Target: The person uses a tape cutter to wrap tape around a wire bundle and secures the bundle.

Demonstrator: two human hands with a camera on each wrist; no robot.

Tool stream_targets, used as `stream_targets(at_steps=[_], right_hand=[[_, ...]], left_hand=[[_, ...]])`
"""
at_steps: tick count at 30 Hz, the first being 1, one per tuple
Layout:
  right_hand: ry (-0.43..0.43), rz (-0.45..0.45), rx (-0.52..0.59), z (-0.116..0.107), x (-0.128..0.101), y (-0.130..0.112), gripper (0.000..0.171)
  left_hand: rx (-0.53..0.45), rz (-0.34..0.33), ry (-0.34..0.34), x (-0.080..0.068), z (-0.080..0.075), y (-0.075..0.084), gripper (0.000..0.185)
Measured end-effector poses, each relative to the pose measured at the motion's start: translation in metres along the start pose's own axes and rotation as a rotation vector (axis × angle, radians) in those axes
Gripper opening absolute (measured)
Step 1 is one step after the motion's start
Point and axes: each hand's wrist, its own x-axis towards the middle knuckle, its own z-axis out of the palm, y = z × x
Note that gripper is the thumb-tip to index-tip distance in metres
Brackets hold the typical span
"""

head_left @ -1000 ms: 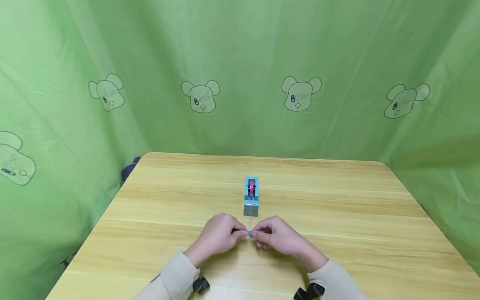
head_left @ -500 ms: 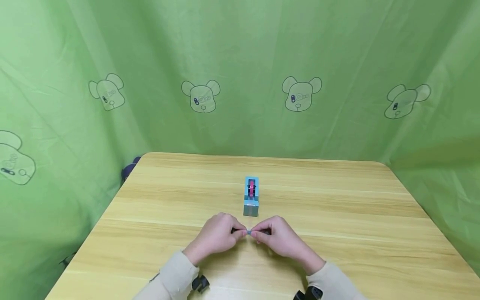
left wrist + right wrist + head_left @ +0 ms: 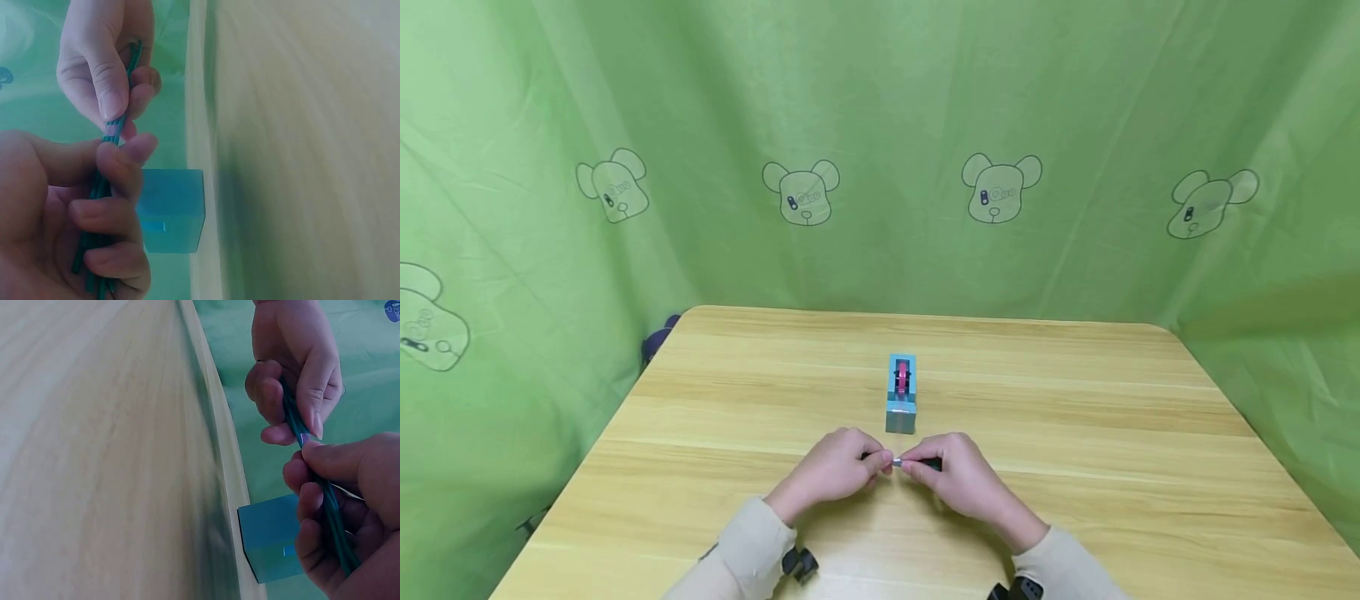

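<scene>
Tape dispenser: A blue tape dispenser [image 3: 900, 418] is standing on a wood-grain table [image 3: 1090, 408], its narrow end facing the person and a pink roll [image 3: 902, 377] sitting upright in its slot.
Green bundle: A bundle of thin green strands [image 3: 337, 530] is lying across both hands just on the person's side of the dispenser, its ends reaching into each palm.
Pale band: A pale, shiny band [image 3: 110, 130] is showing on the strands between the two sets of fingertips.
Left hand: To the near left of the dispenser, the left hand [image 3: 842, 462] is gripping the bundle, fingers curling round the strands.
Right hand: To the dispenser's near right, the right hand [image 3: 958, 473] is pinching the other half between thumb and fingers.
Sleeves: Beige cuffs [image 3: 756, 540] are covering both forearms, farther toward the person than the dispenser, with black devices [image 3: 800, 565] sitting at the wrists.
Curtain: Behind the dispenser and table, a green curtain [image 3: 895, 92] is hanging in folds, displaying outlined animal heads [image 3: 807, 196].
Table edge: Well left of the dispenser, a partly hidden purple object [image 3: 658, 339] is peeking out.
</scene>
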Motion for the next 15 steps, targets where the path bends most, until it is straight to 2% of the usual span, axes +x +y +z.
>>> stream_targets(at_steps=[10, 15], right_hand=[[-0.021, 0.044, 0.031, -0.0005, -0.0002, -0.0007, 0.011], [-0.062, 0.067, 0.057, -0.0039, 0.0009, -0.0006, 0.013]], left_hand=[[0.011, 0.032, 0.053, 0.0012, 0.0021, -0.0021, 0.017], [0.018, 0.046, 0.074, 0.0016, 0.0030, -0.0032, 0.014]])
